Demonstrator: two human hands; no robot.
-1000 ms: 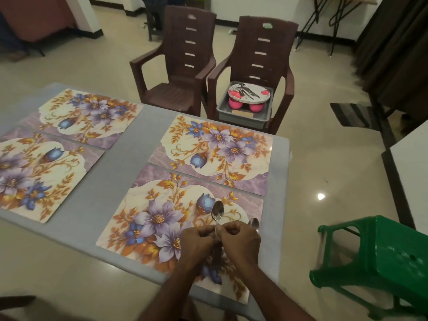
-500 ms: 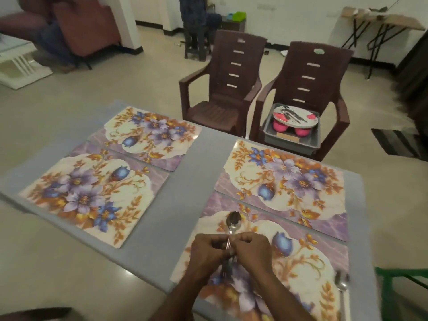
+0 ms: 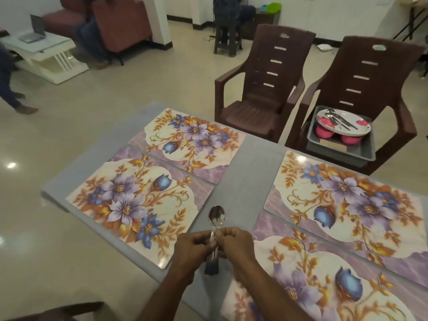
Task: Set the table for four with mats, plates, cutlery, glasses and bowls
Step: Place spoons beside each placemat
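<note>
Fingertips (image 3: 212, 244) of left hand (image 3: 193, 247) and right hand (image 3: 235, 243) curled and pinching shiny spoons (image 3: 216, 218) at lower centre, bowls up above the knuckles, handles down between the palms, over grey table (image 3: 251, 181) between floral mats (image 3: 139, 205).

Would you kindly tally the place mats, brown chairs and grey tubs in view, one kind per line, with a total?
Place mats: 4
Brown chairs: 2
Grey tubs: 1
Total: 7
</note>
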